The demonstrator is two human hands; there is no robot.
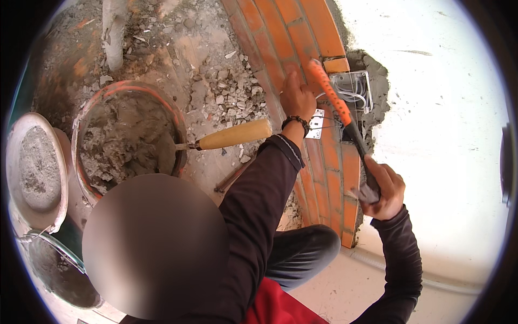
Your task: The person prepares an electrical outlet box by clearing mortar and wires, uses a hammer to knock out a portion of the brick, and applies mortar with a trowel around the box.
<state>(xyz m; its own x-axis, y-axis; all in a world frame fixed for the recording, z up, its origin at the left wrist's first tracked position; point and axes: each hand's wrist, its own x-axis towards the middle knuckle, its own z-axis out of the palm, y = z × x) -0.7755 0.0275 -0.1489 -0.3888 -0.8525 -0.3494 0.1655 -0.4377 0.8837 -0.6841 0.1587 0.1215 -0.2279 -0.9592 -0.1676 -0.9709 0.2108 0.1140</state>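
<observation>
My right hand (387,186) is closed round a hammer (353,132) close to its grey metal head. The hammer's black and orange handle slants up and left, its orange end over the brick wall near a small brick piece (336,66). My left hand (298,97), fingers stretched out and slightly blurred, is at the face of the orange brick wall (318,32). Beside its wrist a white electrical plate (315,125) hangs on wires. A wall box (353,89) with coiled wires sits in a mortar-edged opening, partly behind the handle.
A bucket of wet mortar (127,137) stands to the left, with a wooden-handled trowel (234,135) reaching out of it. More buckets (65,189) stand at far left. Rubble (229,97) covers the floor along the bricks. A white wall (442,135) is at right. A blurred patch hides the lower left.
</observation>
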